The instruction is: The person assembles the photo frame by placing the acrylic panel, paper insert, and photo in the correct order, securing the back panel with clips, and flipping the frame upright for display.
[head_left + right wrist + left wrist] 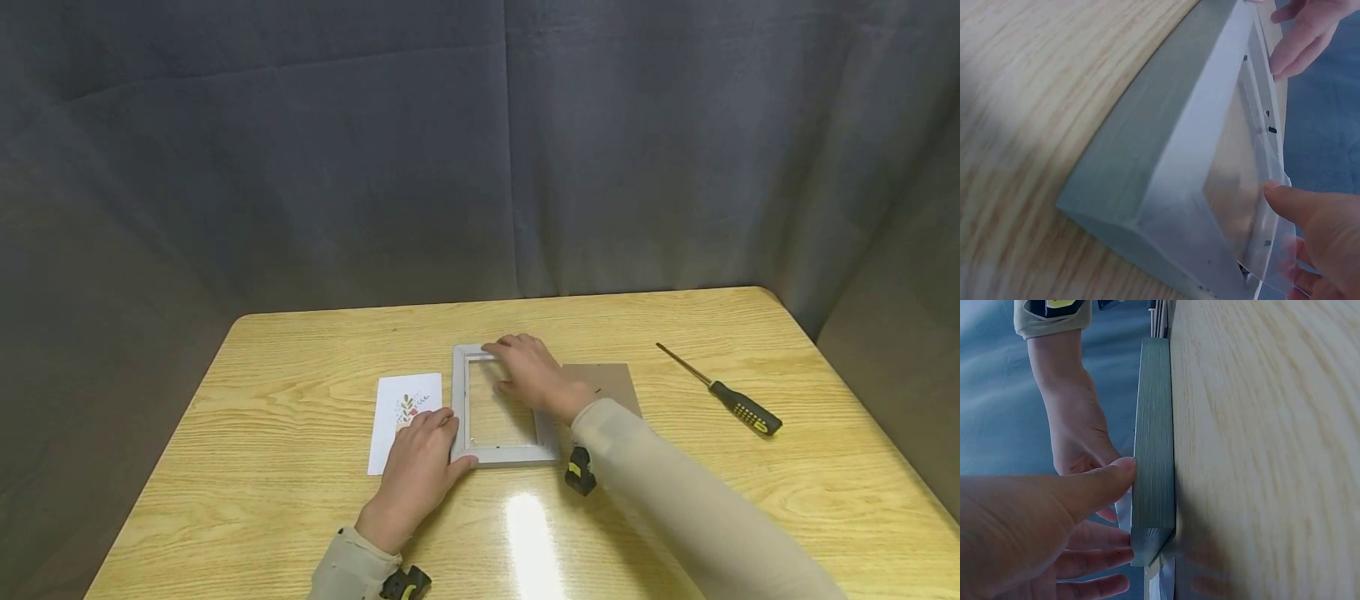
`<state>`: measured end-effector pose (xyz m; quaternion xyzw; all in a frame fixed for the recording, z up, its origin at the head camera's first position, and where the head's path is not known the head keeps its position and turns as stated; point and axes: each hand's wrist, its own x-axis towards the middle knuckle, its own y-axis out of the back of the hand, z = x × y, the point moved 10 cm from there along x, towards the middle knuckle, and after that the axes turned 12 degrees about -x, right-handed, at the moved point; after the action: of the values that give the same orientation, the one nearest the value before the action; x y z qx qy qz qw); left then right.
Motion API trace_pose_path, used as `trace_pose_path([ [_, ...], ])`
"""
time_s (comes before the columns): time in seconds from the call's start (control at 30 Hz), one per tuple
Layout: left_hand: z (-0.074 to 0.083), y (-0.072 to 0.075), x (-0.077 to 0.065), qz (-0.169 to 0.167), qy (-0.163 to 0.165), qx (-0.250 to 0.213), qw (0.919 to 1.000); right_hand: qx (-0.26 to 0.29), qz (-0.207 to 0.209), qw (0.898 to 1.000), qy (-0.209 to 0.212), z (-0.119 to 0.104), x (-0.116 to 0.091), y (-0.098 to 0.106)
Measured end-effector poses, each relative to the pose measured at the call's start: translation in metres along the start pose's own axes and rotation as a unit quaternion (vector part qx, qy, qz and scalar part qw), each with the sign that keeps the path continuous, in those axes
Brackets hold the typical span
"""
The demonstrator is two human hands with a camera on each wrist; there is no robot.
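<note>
A light grey picture frame (510, 455) lies flat on the table, its opening facing up. My left hand (416, 467) holds the near left corner, the thumb (1107, 481) on the near rail and the fingers along the left side. Reaching over the frame from the right, my right hand (534, 377) is at the far rail. In the right wrist view it pinches a clear pane (1280, 253) between thumb and fingers, with the pane tilted up out of the opening on that side. Small dark tabs show along the inner edge of the frame.
Left of the frame lies a white card with a printed flower design (384, 408), partly behind my left hand. A brown backing board (613, 382) is at the right, partly under my right arm. Farther right lies a black and yellow screwdriver (744, 408). Grey curtains (375, 167) surround the wooden table (300, 367).
</note>
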<state>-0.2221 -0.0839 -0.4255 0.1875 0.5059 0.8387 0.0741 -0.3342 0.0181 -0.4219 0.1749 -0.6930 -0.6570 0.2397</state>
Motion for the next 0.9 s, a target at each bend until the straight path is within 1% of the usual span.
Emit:
trace_pose_path([
  [0.37,0.0004,0.0007,0.0004,0.002,0.000,0.000,1.0000,-0.018,0.003,1.000,0.007,-0.0029,-0.0006,-0.0053],
  [0.67,0.0003,0.0000,0.0005,-0.004,0.002,-0.003,1.0000,-0.003,0.011,1.000,0.022,-0.0055,-0.0032,-0.0065],
  [0.9,0.0004,0.0005,0.0007,-0.003,0.002,-0.004,1.0000,-0.022,0.013,0.999,0.026,-0.0050,-0.0050,-0.0101],
])
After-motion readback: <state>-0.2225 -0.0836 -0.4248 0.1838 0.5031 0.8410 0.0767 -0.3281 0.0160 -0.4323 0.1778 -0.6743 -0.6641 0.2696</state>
